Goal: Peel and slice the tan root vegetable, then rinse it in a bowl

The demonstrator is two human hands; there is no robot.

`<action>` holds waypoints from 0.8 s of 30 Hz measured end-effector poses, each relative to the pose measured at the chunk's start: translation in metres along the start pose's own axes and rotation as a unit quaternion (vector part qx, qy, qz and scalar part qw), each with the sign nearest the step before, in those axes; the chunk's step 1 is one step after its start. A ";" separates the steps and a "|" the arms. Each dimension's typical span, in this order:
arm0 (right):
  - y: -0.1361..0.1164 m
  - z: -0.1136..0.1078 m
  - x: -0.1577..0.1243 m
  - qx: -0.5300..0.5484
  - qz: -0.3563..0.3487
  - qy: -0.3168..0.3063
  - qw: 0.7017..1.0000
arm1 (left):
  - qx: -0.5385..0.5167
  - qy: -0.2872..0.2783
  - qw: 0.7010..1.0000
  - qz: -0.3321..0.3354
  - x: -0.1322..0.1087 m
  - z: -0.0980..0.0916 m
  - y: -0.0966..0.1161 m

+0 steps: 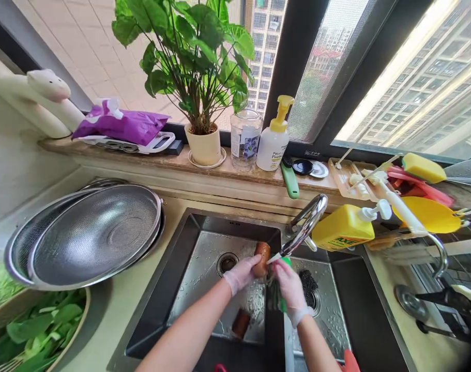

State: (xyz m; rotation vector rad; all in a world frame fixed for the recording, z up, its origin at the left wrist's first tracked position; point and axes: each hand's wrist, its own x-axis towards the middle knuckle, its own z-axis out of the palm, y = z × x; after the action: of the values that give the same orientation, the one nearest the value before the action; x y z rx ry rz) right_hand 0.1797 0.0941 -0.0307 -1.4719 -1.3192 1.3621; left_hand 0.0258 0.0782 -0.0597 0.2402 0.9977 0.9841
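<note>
2nd brown chunk (241, 324) lies loose on the L basin floor, nearer the person than either hand, well apart from both. L hand (243, 274), in a clear glove, is closed round the 1st brown chunk (262, 253): thumb & fingers on its near L side, the far end sticking up past the fingertips. R hand (290, 284), also gloved, is just R of that chunk, at the tap's tip, fingers curled; a green item (285, 262) shows beside it, blurred, so can't tell if it's gripped. Chunk sits btw the hands, over the sink (153, 310). Black scrubber (308, 281) is in the R basin, by the drain. Greens (45, 325) fill a basket on the L; sieves (95, 235) are stacked behind on the desk (121, 305). Tap (308, 222) arches over from the back, w/ yellow bottle (342, 227) to its R. Sill behind: purple pack (122, 124), potted plant (202, 147), jar (246, 142), pump bottle (273, 147). Bldgs (266, 57) outside the window.
</note>
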 end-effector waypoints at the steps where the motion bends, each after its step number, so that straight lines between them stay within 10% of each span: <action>1: -0.015 -0.013 0.004 -0.083 -0.063 0.030 0.994 | 0.002 0.013 1.000 -0.003 -0.002 0.004 0.003; 4: -0.045 -0.040 0.024 -0.328 -0.231 0.104 0.910 | 0.038 0.062 0.997 -0.002 -0.008 0.011 0.009; 9: -0.035 -0.039 0.041 -0.537 -0.215 0.107 0.809 | 0.137 0.187 0.971 0.054 -0.036 -0.003 0.010; 14: -0.025 -0.042 0.008 -0.598 -0.191 0.075 0.775 | 0.506 0.265 0.814 0.105 -0.091 -0.045 0.006; 17: -0.021 -0.040 -0.033 -0.578 -0.230 -0.036 0.782 | 0.568 0.252 0.771 0.139 -0.121 -0.071 -0.001; 24: 0.009 0.005 -0.160 -0.518 -0.202 -0.325 0.765 | 0.451 0.316 0.832 0.068 -0.155 -0.109 -0.020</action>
State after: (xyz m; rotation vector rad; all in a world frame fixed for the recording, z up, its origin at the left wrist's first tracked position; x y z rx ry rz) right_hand 0.1896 -0.0631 -0.0026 -1.1553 -2.9747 0.8339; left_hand -0.0755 -0.0821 -0.0397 0.8124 2.0598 0.6448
